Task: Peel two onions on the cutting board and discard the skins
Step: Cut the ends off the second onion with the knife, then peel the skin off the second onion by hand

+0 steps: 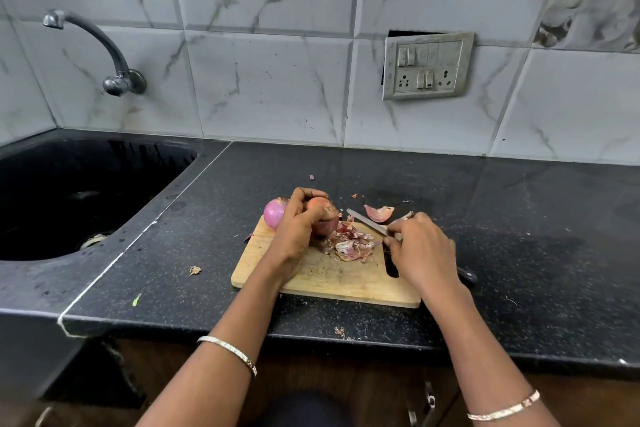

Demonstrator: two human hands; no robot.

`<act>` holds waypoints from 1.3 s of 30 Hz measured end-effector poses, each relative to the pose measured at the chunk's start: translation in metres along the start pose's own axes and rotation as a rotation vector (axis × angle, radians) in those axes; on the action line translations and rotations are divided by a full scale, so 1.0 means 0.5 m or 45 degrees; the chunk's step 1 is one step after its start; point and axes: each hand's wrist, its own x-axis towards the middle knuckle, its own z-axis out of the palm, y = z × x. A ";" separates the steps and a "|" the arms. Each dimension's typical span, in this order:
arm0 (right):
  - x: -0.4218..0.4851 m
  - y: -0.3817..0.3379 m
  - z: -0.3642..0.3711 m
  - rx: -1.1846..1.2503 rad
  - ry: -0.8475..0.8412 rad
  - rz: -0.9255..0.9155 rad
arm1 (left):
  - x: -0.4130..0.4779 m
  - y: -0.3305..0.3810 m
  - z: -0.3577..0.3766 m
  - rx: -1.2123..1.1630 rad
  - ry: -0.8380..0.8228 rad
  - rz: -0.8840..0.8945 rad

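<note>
A wooden cutting board [322,279] lies on the black counter. My left hand [298,227] grips an onion [325,218] with brown skin still on it, held above the board's far edge. A peeled purple onion [273,213] sits at the board's far left corner, just left of that hand. My right hand [420,251] holds a knife [367,221] by its handle, the blade pointing left toward the held onion. A pile of onion skins [351,243] lies on the board between the hands. One larger skin piece [379,212] rests on the counter behind the blade.
A black sink [69,198] is sunk into the counter at left under a wall tap [110,55]. Skin scraps lie on the counter [194,270] and near its front edge [341,332]. A switch panel [427,66] is on the tiled wall.
</note>
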 end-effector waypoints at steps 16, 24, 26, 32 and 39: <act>0.061 -0.051 0.001 1.347 -0.325 -0.409 | 0.017 -0.023 -0.009 0.727 0.144 0.599; 0.049 -0.045 0.019 1.722 -0.353 -0.179 | 0.017 -0.027 -0.016 0.497 -0.053 0.434; 0.043 -0.044 0.017 1.726 -0.345 -0.161 | 0.018 -0.030 -0.016 0.548 -0.089 0.444; 0.042 -0.041 0.026 1.284 0.120 -0.345 | 0.020 -0.033 -0.012 0.753 0.016 0.552; 0.040 -0.042 0.030 1.117 0.370 -0.535 | 0.016 -0.028 -0.009 0.927 0.067 0.641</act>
